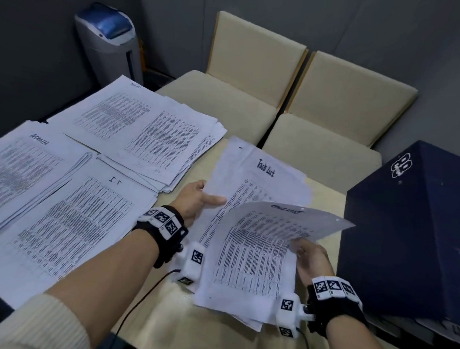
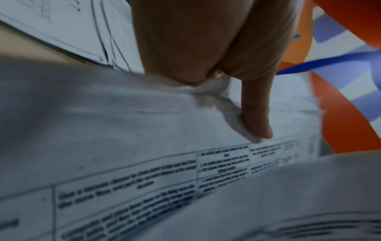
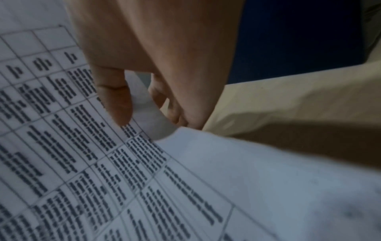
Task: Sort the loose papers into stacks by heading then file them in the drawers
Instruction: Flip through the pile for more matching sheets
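Note:
My left hand point(image 1: 198, 199) pinches the left edge of a printed sheet headed "Task List" point(image 1: 252, 176), thumb on top; the left wrist view shows the thumb point(image 2: 257, 117) pressing that sheet point(image 2: 144, 130). My right hand point(image 1: 308, 257) pinches the right edge of another table-printed sheet point(image 1: 255, 249) and lifts it off the loose papers below, thumb point(image 3: 115, 97) on top and fingers under the sheet point(image 3: 103, 163). Sorted stacks lie to the left: one headed "ADMIN" point(image 1: 22, 166), one headed "I.T" point(image 1: 76, 221), and a far one point(image 1: 143, 125).
A dark blue box point(image 1: 418, 227) stands close on the right of my right hand. Cream chairs point(image 1: 312, 98) sit beyond the beige table point(image 1: 166, 312). A grey bin with a blue lid point(image 1: 109, 40) stands in the far corner. Cables run from both wrist bands.

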A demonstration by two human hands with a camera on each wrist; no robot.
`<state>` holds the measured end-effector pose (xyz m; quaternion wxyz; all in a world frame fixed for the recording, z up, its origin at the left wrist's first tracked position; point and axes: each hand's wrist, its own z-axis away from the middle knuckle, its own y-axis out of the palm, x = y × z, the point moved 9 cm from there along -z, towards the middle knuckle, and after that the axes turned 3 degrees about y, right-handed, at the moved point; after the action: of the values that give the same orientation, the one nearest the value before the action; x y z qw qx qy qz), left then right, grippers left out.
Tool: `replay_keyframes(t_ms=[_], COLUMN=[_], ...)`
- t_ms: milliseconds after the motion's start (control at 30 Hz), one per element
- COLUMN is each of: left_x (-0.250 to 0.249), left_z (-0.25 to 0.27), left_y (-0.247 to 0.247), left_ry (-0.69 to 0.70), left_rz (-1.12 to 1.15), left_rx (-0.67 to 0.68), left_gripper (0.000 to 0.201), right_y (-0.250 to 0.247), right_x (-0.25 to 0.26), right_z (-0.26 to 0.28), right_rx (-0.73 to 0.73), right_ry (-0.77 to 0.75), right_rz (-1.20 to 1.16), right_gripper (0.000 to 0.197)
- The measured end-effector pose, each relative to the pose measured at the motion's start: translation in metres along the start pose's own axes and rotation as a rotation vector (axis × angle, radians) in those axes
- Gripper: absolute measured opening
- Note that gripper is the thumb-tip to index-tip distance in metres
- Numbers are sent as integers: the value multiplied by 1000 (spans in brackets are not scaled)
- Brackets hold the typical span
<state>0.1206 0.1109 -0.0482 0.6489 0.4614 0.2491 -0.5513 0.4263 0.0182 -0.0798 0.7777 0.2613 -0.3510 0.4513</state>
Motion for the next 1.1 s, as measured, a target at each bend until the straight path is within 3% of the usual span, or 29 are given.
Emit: replay_keyframes(t_ms=[33,67,133,200,333,400,500,700,833,900,967,1033,1100], left_x=[-2,-6,-11,-16,-16,-15,-9,-15,-12,-10,-11,-12,-14], left_z=[2,7,13,14,14,16,12,8,3,4,7,5,1], left_y=[3,9,17,18,9,6,-2,-7,0,13,22,20,8], left_ry=[-1,-2,5,46,93,108,103,154,96,38,3,29,76], left_rz=[36,58,42,15,-6,-44,-82,-69,-78,-47,-36,-14,-67], left_rx=[17,37,56,34,-68,-109,-172,-231,-91,23,82,54,-46], left_gripper=[112,110,75,47,28,21,30,30,43,31,43,52,39], right_y=[0,2,4,4,7,13,14,-14,-12,-7,6,10,9], right_x=[1,1,2,2,15,20,20,13,13,19,22,22,20], right_z=[-1,-3,-6,-10,-3,3,6,-5,-7,-4,-2,-2,1], right_rx=[-27,-35,-57,-75,-39,32,38,-112,-52,-58,-14,-23,-49], right_ry=[-7,-6,-6,-9,-78,-94,-75,-93,-70,-113,-145,-141,-119], right_rz=[26,49,80,43,-51,-63,-36,-94,-107,45,181,173,10], right_gripper=[19,18,7,9,35,35,28,21,17,18,26,25,26])
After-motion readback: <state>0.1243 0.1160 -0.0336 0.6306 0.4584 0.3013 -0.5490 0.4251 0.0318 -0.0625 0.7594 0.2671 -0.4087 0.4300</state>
